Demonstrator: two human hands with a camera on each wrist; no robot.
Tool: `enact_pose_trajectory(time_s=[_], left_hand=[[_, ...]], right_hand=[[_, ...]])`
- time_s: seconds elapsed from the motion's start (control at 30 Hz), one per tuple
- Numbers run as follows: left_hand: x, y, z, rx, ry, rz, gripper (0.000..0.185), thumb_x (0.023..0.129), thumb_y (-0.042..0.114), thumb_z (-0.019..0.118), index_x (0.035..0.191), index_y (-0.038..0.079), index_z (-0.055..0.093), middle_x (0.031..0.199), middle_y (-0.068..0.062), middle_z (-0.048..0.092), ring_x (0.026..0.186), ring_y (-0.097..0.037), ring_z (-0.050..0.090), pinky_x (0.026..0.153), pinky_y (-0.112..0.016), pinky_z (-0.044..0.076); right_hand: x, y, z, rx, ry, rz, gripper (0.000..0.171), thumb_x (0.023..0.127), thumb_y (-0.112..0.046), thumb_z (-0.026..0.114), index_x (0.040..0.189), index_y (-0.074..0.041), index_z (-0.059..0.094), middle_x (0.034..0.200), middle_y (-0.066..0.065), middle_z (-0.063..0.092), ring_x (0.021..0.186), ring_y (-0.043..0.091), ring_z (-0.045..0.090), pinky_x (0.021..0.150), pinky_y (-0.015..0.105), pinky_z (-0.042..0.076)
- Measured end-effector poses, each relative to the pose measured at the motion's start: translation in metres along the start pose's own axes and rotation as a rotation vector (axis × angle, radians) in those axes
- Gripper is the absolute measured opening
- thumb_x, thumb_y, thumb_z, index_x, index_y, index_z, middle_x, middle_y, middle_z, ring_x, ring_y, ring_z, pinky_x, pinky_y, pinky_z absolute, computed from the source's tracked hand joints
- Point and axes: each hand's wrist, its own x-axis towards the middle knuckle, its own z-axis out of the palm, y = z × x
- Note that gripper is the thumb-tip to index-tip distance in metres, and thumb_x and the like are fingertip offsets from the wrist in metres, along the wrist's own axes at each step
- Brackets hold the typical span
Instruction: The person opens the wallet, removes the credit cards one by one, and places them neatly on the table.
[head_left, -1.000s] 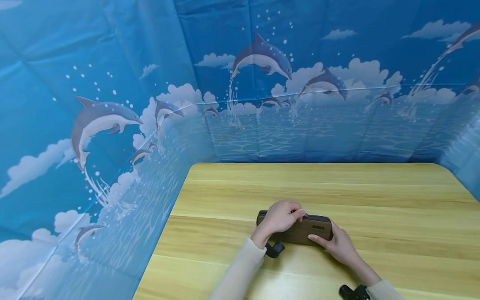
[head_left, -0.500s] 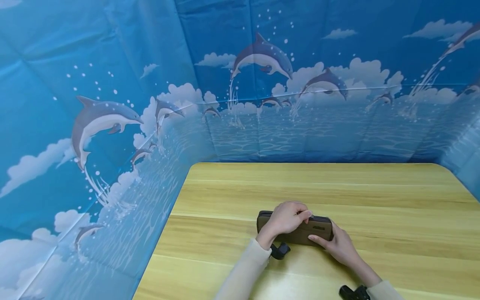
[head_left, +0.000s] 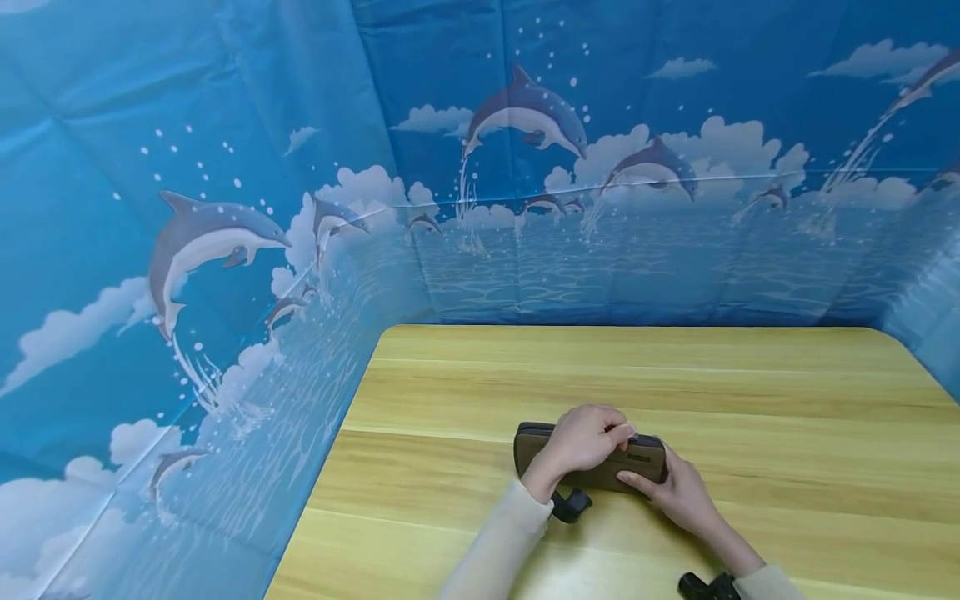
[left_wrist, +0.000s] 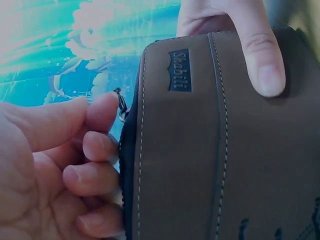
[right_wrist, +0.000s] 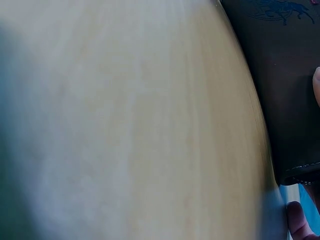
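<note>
A brown zip-around wallet (head_left: 600, 477) with white stitching and a small dark "Shabili" label (left_wrist: 180, 70) stands on its long edge on the table. My left hand (head_left: 583, 437) is at its upper edge, thumb and forefinger pinching the zipper pull (left_wrist: 121, 104), the other fingers curled beside the zip. At the wallet's right end my right hand (head_left: 684, 493) grips it, thumb on the front face and fingers behind, mostly hidden. The right wrist view catches the wallet's dark face (right_wrist: 280, 85) with an embossed figure and a bit of the hand at the edge.
The wallet is on a light wooden table (head_left: 450, 375) with rounded far corners. A blue dolphin-print sheet (head_left: 540, 250) hangs behind and at the left. Black wrist-camera mounts (head_left: 572, 506) sit under both wrists, close over the tabletop.
My left hand has slid rightward along the wallet's upper edge with the zipper pull, toward the right hand. The wallet and right hand stay almost where they were.
</note>
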Motion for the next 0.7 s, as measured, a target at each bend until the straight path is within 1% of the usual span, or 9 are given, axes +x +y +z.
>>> enact_pose_trajectory(time_s=[0.23,0.47,0.6,0.7], left_hand=[[0.0003,0.0018,0.0030,-0.001,0.005,0.002,0.035,0.101,0.034,0.047,0.069,0.023,0.060,0.062,0.013,0.047,0.047,-0.003,0.037,0.050,-0.017,0.034],[-0.0034,0.0003,0.0021,-0.063,-0.003,-0.030,0.035,0.101,0.035,0.047,0.070,0.023,0.060,0.063,0.011,0.048,0.048,-0.005,0.039,0.050,-0.018,0.035],[-0.0052,-0.0019,-0.0013,-0.050,-0.001,-0.044,0.036,0.100,0.036,0.046,0.070,0.024,0.060,0.062,0.011,0.048,0.047,-0.005,0.038,0.049,-0.019,0.035],[-0.0063,-0.0045,-0.0042,-0.029,0.008,-0.049,0.036,0.100,0.036,0.047,0.070,0.024,0.061,0.062,0.013,0.049,0.047,-0.005,0.038,0.049,-0.019,0.035]], right_hand=[[-0.0013,0.0017,-0.0005,-0.005,-0.002,0.010,0.039,0.079,-0.022,0.079,0.111,-0.012,0.060,0.093,-0.003,0.068,0.083,0.007,0.061,0.067,0.027,0.049],[-0.0016,0.0021,-0.0002,0.003,-0.002,0.015,0.040,0.079,-0.022,0.079,0.112,-0.012,0.060,0.093,-0.003,0.068,0.083,0.007,0.062,0.067,0.027,0.049],[-0.0005,0.0021,0.0006,-0.003,0.001,0.010,0.040,0.079,-0.023,0.079,0.112,-0.012,0.060,0.092,-0.003,0.069,0.083,0.008,0.062,0.067,0.027,0.050],[-0.0003,0.0021,0.0006,0.006,-0.004,0.029,0.041,0.078,-0.023,0.079,0.112,-0.012,0.060,0.091,-0.003,0.069,0.081,0.008,0.062,0.065,0.028,0.050]])
